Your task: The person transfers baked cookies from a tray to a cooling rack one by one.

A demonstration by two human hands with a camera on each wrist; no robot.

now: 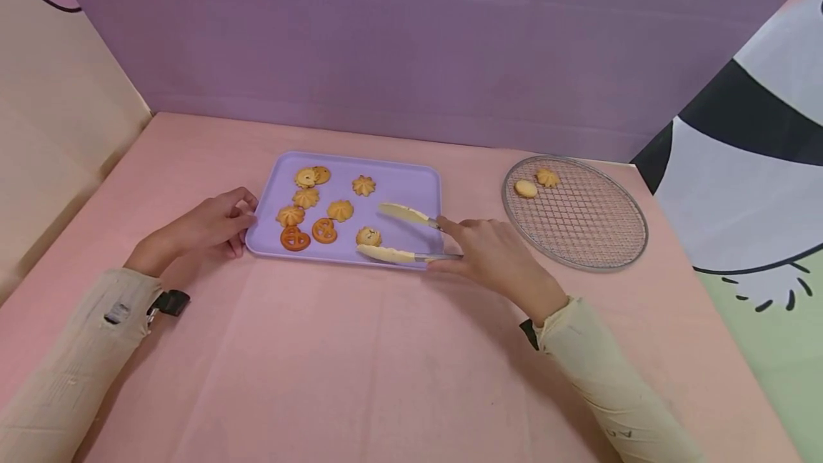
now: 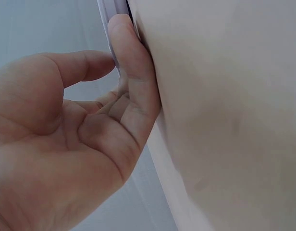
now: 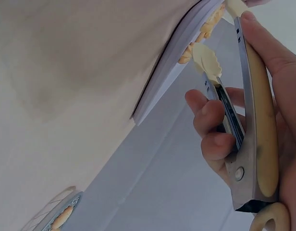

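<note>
A lilac tray [image 1: 408,181] holds several cookies and two pretzels [image 1: 295,239]. My left hand [image 1: 208,223] pinches its left rim, the thumb [image 2: 92,65] on one side and fingers beneath the edge. In my right hand [image 1: 491,256] is a pair of kitchen tongs [image 1: 405,214] with cream tips and metal arms. The tongs stand spread over the tray's right part, with nothing between the tips. Their near tip lies right beside a round cookie [image 1: 368,236] with dark marks. My right fingers [image 3: 217,144] wrap around the tongs' arms.
Right of the tray lies a round wire mesh rack [image 1: 591,216]. On its far left part are a flower-shaped cookie [image 1: 548,177] and a smooth oval cookie [image 1: 525,188]. A purple wall [image 1: 398,41] rises behind the pink tabletop [image 1: 321,363].
</note>
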